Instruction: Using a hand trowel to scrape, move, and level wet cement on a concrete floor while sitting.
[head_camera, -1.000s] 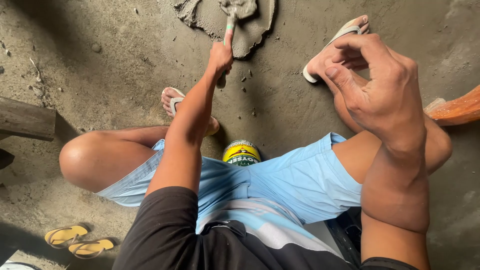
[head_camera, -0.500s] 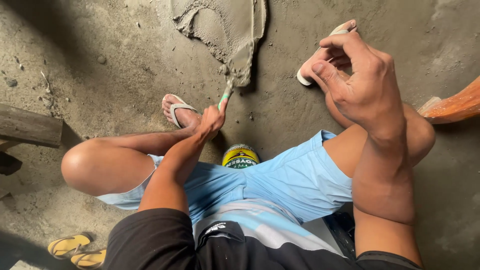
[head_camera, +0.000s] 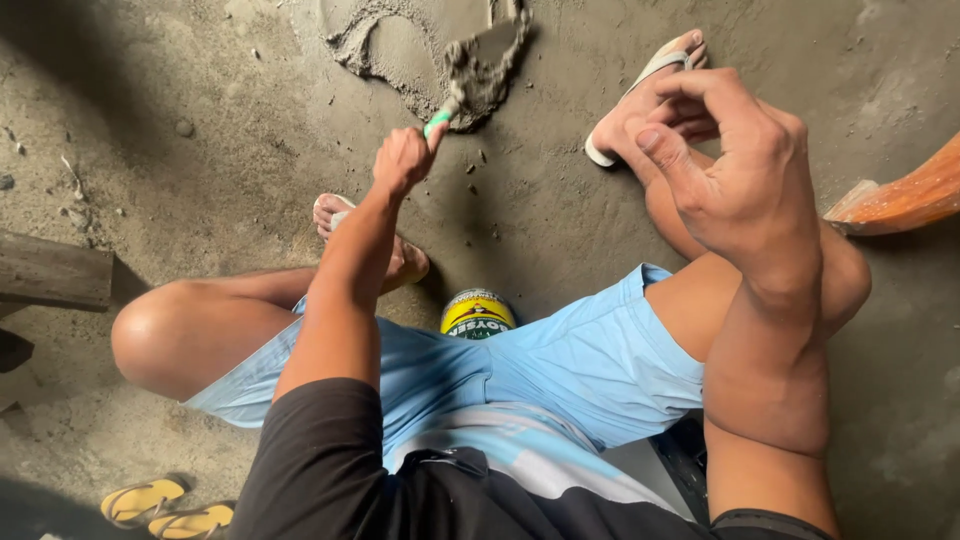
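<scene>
The trowel (head_camera: 470, 75) is sitting blade-down in the wet cement patch (head_camera: 400, 50) on the floor ahead of you, grey mix clinging to it. Your left hand (head_camera: 403, 158) is clenching its green handle. Your right hand (head_camera: 745, 170) is hanging empty, fingers loosely curled, wrist resting on your right knee. A yellow-lidded can (head_camera: 477, 313) is sitting between your legs, a wooden plank (head_camera: 55, 270) lying far left.
</scene>
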